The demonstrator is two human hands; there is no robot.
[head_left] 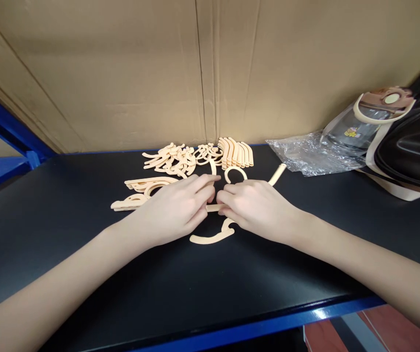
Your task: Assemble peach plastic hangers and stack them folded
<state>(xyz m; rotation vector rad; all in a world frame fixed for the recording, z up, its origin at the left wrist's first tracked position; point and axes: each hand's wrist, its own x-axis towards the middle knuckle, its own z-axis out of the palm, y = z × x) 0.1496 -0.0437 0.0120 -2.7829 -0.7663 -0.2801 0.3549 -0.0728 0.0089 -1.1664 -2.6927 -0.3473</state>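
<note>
Over the middle of the black table, my left hand [180,208] and my right hand [257,205] are nearly touching, fingers curled in. My left hand is closed on a cream plastic hanger arm [213,167], whose curved end sticks up above the fingers. Closed too, my right hand grips a hanger piece [277,173] that juts out past the knuckles. A hanger hook [236,169] shows just above it. A short bar [213,208] spans the gap between the hands; the fingers hide where these parts meet. Below lies a loose curved hanger arm [211,239].
Behind are a jumbled pile of hanger arms [173,159], several hooks [207,152] and a neat row of arms [236,154]. Folded hangers [131,201] lie left. At right are a clear plastic bag [305,156], a bottle [364,127] and a black bag [415,146]. Cardboard [121,73] stands behind.
</note>
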